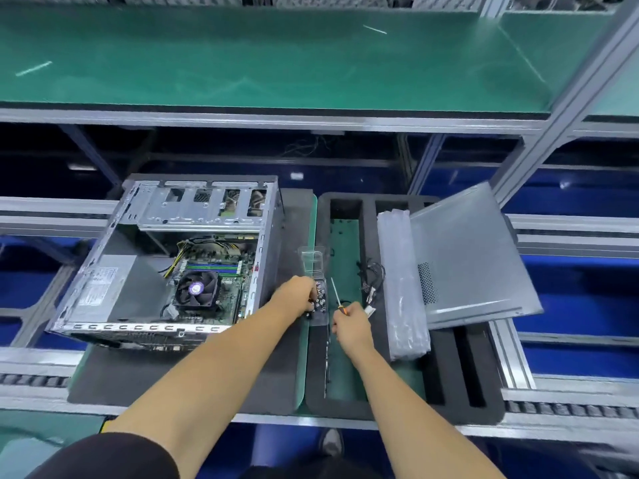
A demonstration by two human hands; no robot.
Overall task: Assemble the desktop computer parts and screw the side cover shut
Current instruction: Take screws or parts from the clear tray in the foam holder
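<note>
Left hand (300,294) is pinching screws from the clear box (318,300), right hand (349,328) gripping the screwdriver (337,296); I'd grab just one.

A single wide-angle head camera looks forward and steeply down over both forearms, close above the workbench edge (311,418). The open computer case (166,257) sits left of centre, the foam tray (449,406) right, a green shelf (262,60) farther up

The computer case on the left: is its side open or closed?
Open. The computer case shows its fan and motherboard, and the grey side cover lies apart on the foam tray.
</note>
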